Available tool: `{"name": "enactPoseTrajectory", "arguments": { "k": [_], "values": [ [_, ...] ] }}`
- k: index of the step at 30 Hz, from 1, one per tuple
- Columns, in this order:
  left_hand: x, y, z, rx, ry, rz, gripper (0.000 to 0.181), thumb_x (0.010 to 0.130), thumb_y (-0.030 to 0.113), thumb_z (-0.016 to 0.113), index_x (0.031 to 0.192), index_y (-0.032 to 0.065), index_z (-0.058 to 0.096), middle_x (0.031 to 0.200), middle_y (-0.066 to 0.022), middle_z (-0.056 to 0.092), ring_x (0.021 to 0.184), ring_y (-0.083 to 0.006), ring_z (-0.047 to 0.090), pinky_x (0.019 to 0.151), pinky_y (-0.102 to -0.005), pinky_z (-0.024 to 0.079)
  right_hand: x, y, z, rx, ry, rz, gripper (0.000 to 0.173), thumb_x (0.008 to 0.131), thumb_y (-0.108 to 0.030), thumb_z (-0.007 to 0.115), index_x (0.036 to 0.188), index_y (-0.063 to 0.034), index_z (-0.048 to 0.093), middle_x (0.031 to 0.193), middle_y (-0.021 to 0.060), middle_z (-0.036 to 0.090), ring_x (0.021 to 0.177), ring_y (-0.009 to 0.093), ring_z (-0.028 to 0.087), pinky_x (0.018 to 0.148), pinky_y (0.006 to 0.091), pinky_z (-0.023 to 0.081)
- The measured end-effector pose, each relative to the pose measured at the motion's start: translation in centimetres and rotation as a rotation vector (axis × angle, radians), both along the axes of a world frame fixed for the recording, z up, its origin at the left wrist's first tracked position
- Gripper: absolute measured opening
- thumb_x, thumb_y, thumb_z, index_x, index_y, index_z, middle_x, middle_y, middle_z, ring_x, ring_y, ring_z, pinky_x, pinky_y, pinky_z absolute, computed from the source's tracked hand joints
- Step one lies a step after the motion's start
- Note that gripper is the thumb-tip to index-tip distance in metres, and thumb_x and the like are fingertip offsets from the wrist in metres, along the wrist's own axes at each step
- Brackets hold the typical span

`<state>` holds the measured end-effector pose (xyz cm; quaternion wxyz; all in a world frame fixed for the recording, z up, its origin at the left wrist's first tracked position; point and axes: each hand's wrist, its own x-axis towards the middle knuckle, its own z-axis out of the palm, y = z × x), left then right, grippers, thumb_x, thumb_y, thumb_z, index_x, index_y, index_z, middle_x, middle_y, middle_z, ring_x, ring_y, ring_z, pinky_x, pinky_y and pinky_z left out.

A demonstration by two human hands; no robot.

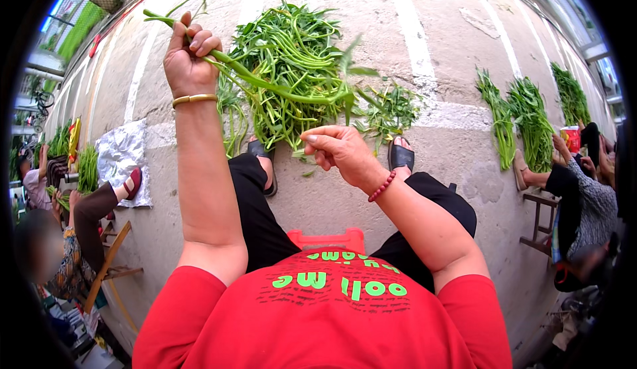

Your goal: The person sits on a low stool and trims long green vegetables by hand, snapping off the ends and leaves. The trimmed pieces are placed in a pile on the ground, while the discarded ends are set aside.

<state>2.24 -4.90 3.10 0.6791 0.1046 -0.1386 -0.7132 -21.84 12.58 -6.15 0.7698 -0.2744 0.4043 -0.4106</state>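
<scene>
My left hand (193, 58), with a gold-coloured bangle at the wrist, is raised and closed round a few long green stems (259, 83) of a leafy vegetable. Their leafy ends hang to the right, above my right hand. My right hand (336, 150), wearing a red bead bracelet, has thumb and forefinger pinched together near a small piece of pale green stem (298, 153); whether it grips that piece, I cannot tell. Beyond my hands a large heap of leafy green stems (293, 60) lies on the concrete. A smaller pile of leafy pieces (393, 110) lies to its right, near my right sandal.
My sandalled feet stand on either side of the heap's near edge. At left, a person sits by a wooden stool (107, 264), beside a white plastic sheet (122, 160). Green bundles (530, 120) lie at right, near other seated people and another wooden stool (540, 220).
</scene>
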Motion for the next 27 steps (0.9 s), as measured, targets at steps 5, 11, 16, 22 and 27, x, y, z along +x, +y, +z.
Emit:
{"name": "enactPoseTrajectory", "arguments": {
  "k": [5, 11, 16, 22, 27],
  "values": [
    [1.3, 0.2, 0.3, -0.037, 0.022, 0.020, 0.022, 0.091, 0.013, 0.059, 0.104, -0.0047, 0.057, 0.069, -0.0028, 0.043, 0.052, -0.0092, 0.037, 0.045, -0.0223, 0.031, -0.9, 0.8, -1.0, -0.098, 0.476, 0.188, 0.025, 0.084, -0.016, 0.065, 0.104, -0.0009, 0.067, 0.079, 0.0093, 0.068, 0.055, 0.012, 0.059, 0.049, 0.0261, 0.049],
    [2.6, 0.6, 0.5, -0.081, 0.006, -0.024, 0.024, 0.091, 0.014, 0.058, 0.105, -0.0049, 0.058, 0.070, -0.0030, 0.044, 0.052, -0.0092, 0.037, 0.045, -0.0223, 0.031, -3.1, 1.0, -1.0, -0.759, 1.505, 0.367, 0.018, 0.078, -0.018, 0.058, 0.089, -0.0036, 0.058, 0.086, 0.0175, 0.061, 0.080, 0.035, 0.064, 0.068, 0.0445, 0.053],
    [2.2, 0.7, 0.5, -0.189, -0.018, -0.148, 0.026, 0.093, 0.016, 0.057, 0.110, -0.0045, 0.058, 0.071, -0.0027, 0.044, 0.053, -0.0088, 0.036, 0.045, -0.0221, 0.031, -1.4, 1.8, -1.2, -0.901, 1.363, 0.637, 0.023, 0.080, -0.021, 0.059, 0.097, -0.0050, 0.060, 0.090, 0.0164, 0.062, 0.083, 0.033, 0.064, 0.070, 0.0439, 0.053],
    [1.7, 1.3, 0.8, -0.316, -0.130, -0.289, 0.030, 0.097, 0.022, 0.051, 0.114, -0.0028, 0.057, 0.074, -0.0030, 0.047, 0.053, -0.0082, 0.035, 0.045, -0.0217, 0.030, 0.7, 4.6, -1.0, -1.058, 1.231, 0.874, 0.015, 0.076, -0.016, 0.058, 0.082, -0.0036, 0.063, 0.083, 0.0165, 0.063, 0.078, 0.032, 0.065, 0.067, 0.0427, 0.053],
    [1.2, 1.9, 0.6, -0.342, -0.176, -0.340, 0.031, 0.099, 0.020, 0.046, 0.115, -0.0051, 0.056, 0.075, -0.0026, 0.042, 0.053, -0.0079, 0.033, 0.044, -0.0221, 0.029, 0.6, 3.9, 0.2, -1.117, 1.197, 0.760, 0.012, 0.077, -0.016, 0.058, 0.079, -0.0042, 0.062, 0.080, 0.0145, 0.062, 0.075, 0.031, 0.065, 0.067, 0.0416, 0.052]
  ]
}}
